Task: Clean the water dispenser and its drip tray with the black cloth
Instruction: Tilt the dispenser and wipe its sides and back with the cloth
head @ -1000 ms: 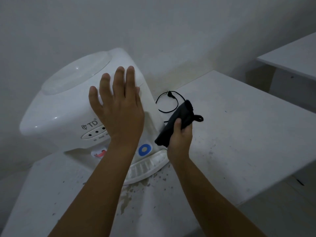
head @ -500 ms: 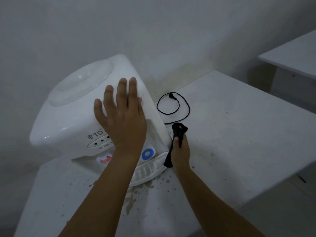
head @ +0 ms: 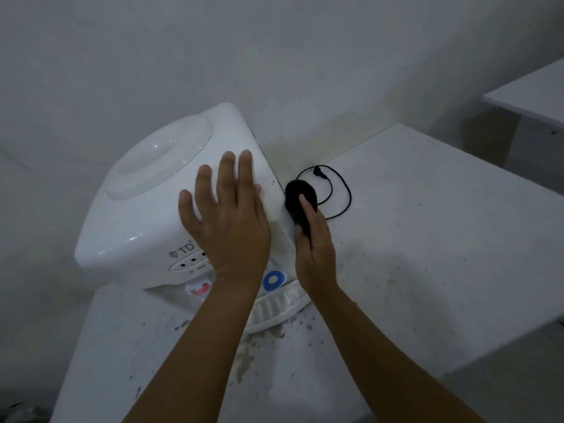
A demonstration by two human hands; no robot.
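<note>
— Where that stained white counter (head: 427,239) meets the wall, is that the water dispenser (head: 137,209)?

— Yes, white, standing at the back, with its drip tray (head: 274,306) jutting out at the front base.

— And the hands?

— The left hand (head: 225,215) lies flat on top, fingers spread, holding nothing. The right hand (head: 314,248) grips the black cloth (head: 297,196) against the dispenser's right side (a thin black cord (head: 345,193) loops just beyond).
</note>
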